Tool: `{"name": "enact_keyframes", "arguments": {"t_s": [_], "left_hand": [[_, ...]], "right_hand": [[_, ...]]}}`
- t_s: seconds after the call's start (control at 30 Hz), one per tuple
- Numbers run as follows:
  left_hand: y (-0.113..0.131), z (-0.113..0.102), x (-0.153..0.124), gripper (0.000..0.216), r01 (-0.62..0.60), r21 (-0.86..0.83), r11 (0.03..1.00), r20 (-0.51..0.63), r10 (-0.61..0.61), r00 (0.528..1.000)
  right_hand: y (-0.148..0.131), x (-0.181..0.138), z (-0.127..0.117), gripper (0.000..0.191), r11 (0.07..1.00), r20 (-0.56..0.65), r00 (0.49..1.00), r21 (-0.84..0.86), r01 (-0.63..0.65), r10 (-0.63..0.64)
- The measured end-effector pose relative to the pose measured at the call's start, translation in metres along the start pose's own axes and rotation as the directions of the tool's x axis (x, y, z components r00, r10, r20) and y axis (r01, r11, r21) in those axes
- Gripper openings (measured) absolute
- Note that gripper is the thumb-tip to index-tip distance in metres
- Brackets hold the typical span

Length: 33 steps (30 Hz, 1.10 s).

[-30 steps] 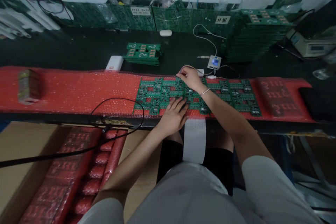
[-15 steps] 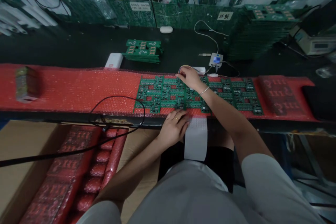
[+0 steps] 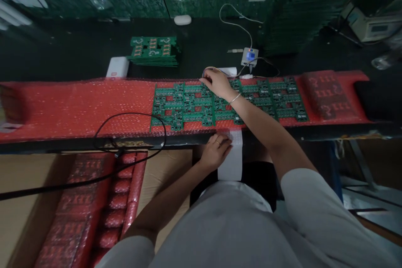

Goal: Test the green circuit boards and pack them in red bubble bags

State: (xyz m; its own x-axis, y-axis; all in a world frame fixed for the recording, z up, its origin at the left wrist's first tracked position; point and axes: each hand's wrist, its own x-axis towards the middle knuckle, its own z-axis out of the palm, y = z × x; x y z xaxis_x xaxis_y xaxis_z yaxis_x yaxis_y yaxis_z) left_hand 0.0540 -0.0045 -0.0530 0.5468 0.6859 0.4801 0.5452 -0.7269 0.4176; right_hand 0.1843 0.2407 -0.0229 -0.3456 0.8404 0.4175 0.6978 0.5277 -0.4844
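Several green circuit boards (image 3: 194, 104) lie side by side on red bubble wrap (image 3: 94, 100). My right hand (image 3: 217, 84) is above the boards' far edge, its thumb and fingers pinched on the end of thin coloured wires (image 3: 211, 68). The wires curve back beside a white tube-shaped piece (image 3: 228, 71). Behind is a small white meter (image 3: 250, 56) with a lit blue display. My left hand (image 3: 217, 148), with a ring on one finger, is at the bench's front edge. Its curled fingers close on the upper left of a white label strip (image 3: 230, 163), which hangs over my lap.
A stack of boards (image 3: 153, 52) and a white box (image 3: 118, 67) stand behind the wrap. Bubble-wrapped boards (image 3: 331, 96) lie at the right. A black cable (image 3: 128, 113) loops over the front edge. Below left, a cardboard box (image 3: 28, 184) holds red-wrapped packs (image 3: 75, 201).
My view has shifted, so the bench things appear further left and higher. My left hand has moved slightly right over the label strip. My right hand stays at the boards' far edge.
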Motion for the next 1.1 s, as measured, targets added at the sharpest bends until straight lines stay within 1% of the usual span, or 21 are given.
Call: {"name": "enact_keyframes", "arguments": {"t_s": [0.13, 0.27, 0.37, 0.47, 0.53, 0.57, 0.63, 0.7, 0.77, 0.83, 0.9, 0.97, 1.1], "left_hand": [[0.002, 0.008, 0.001, 0.015, 0.036, 0.011, 0.999, -0.043, -0.036, 0.998], [0.002, 0.013, 0.0, 0.011, 0.026, 0.012, 1.0, -0.083, -0.025, 0.996], [0.007, 0.013, -0.001, 0.01, 0.022, -0.005, 1.0, -0.103, -0.022, 0.994], [0.015, 0.003, 0.002, 0.009, 0.033, -0.052, 0.998, -0.122, -0.039, 0.992], [0.013, -0.012, 0.012, 0.01, 0.067, -0.106, 0.992, -0.105, -0.079, 0.991], [0.008, -0.022, 0.019, 0.011, 0.099, -0.133, 0.986, -0.098, -0.113, 0.989], [-0.013, -0.044, 0.041, 0.012, 0.185, -0.162, 0.969, -0.107, -0.204, 0.973], [-0.047, -0.064, 0.067, 0.011, 0.277, -0.141, 0.95, -0.126, -0.295, 0.947], [-0.083, -0.075, 0.094, 0.011, 0.368, -0.094, 0.925, -0.069, -0.375, 0.925], [-0.114, -0.078, 0.117, 0.012, 0.421, -0.045, 0.906, 0.003, -0.421, 0.907], [-0.135, -0.075, 0.134, 0.013, 0.427, 0.006, 0.904, 0.065, -0.426, 0.902], [-0.145, -0.07, 0.144, 0.014, 0.408, 0.05, 0.912, 0.114, -0.411, 0.905], [-0.149, -0.063, 0.15, 0.016, 0.391, 0.127, 0.911, 0.155, -0.408, 0.9]], "right_hand": [[0.0, 0.0, 0.0, 0.016, 1.0, 0.006, 1.0, 0.003, 0.006, -0.006], [-0.001, 0.0, -0.001, 0.014, 1.0, 0.021, 1.0, -0.004, -0.006, 0.006], [-0.002, 0.0, -0.001, 0.013, 1.0, 0.009, 1.0, -0.001, -0.015, 0.015], [-0.004, 0.0, -0.002, 0.014, 1.0, 0.003, 1.0, 0.011, -0.017, 0.017], [-0.005, 0.0, -0.003, 0.014, 1.0, 0.008, 1.0, 0.019, -0.02, 0.02], [-0.006, 0.0, -0.004, 0.014, 0.999, 0.01, 1.0, 0.022, -0.023, 0.023], [-0.006, -0.001, -0.004, 0.014, 0.999, 0.008, 1.0, 0.03, -0.03, 0.03], [-0.007, -0.001, -0.004, 0.014, 0.999, -0.005, 0.999, 0.035, -0.033, 0.033], [-0.008, -0.001, -0.004, 0.014, 0.999, -0.021, 0.999, 0.037, -0.028, 0.029], [-0.008, -0.001, -0.002, 0.013, 0.999, -0.031, 0.999, 0.038, -0.02, 0.021], [-0.008, -0.002, -0.001, 0.012, 0.999, -0.036, 0.999, 0.037, -0.019, 0.02], [-0.008, -0.002, -0.001, 0.01, 0.999, -0.042, 0.999, 0.03, -0.023, 0.024], [-0.008, -0.002, 0.0, 0.008, 1.0, -0.049, 0.999, 0.016, -0.013, 0.014]]}}
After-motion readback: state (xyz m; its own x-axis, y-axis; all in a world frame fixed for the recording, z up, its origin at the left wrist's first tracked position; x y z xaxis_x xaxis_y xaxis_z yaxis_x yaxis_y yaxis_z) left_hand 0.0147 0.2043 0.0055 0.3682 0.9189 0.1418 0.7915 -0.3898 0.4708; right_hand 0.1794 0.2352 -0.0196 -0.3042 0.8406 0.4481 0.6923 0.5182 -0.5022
